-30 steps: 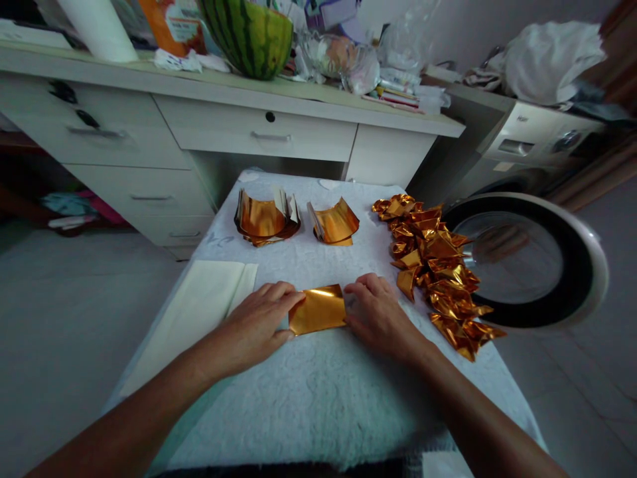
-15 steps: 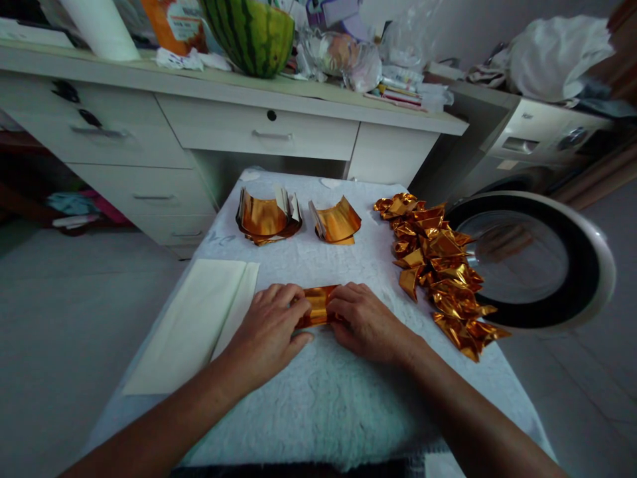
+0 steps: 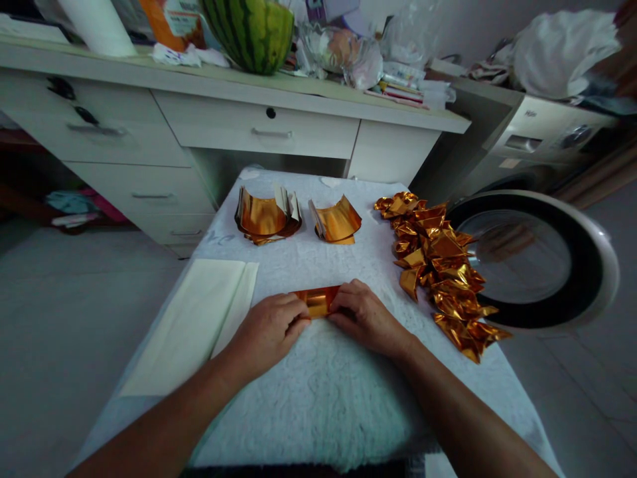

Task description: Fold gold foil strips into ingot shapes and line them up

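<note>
A sheet of shiny gold foil paper (image 3: 317, 303) lies near the middle of the cloth-covered table (image 3: 318, 392), its near edge turned up. At its left end, my left hand (image 3: 277, 322) pinches that near edge between thumb and fingers. My right hand (image 3: 362, 312) grips the right end in the same way. Beyond the hands stand two curved stacks of gold paper, a thicker left stack (image 3: 263, 216) and a thinner right stack (image 3: 338, 220). A heap of folded gold foil pieces (image 3: 438, 265) lies along the table's right side.
Folded cream paper (image 3: 184, 325) lies left of my left arm. A washing machine's open round door (image 3: 532, 259) stands beside the table's right edge. White drawers (image 3: 269, 129) are behind, with a cut watermelon (image 3: 249, 33) and bags on the counter.
Both hands have shifted from lying over the foil paper to pinching its near edge. More of the sheet's far side shows now, and the near edge is turned up.
</note>
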